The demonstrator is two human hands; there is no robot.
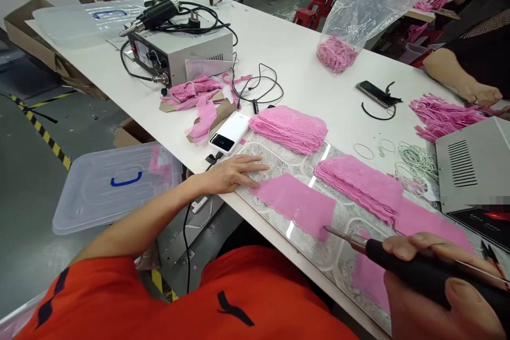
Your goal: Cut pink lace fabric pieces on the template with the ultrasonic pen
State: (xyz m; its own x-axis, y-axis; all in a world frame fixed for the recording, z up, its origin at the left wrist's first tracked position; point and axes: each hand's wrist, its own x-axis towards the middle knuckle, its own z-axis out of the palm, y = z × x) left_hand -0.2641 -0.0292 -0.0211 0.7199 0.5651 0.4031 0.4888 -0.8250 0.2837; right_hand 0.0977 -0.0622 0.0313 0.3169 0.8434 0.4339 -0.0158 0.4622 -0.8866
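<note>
My left hand [233, 172] lies flat with fingers stretched out on the glass work plate [279, 162], its fingertips touching the left edge of a single pink lace piece [297, 203]. My right hand [434, 281] is closed round the black handle of a soldering-type tool [398, 257]. The tool's metal tip rests at the pink piece's lower right corner. Two stacks of pink lace pieces [289, 127] [360, 183] lie behind it on the plate.
A white power bank [229, 135], a control box [179, 50] with cables, a plastic bag of pink bits [350, 21], a phone [374, 94], rubber bands [414, 159] and a grey machine [474, 164] share the table. Another person's arm [458, 77] rests at the right. A plastic bin lid [115, 183] sits left below.
</note>
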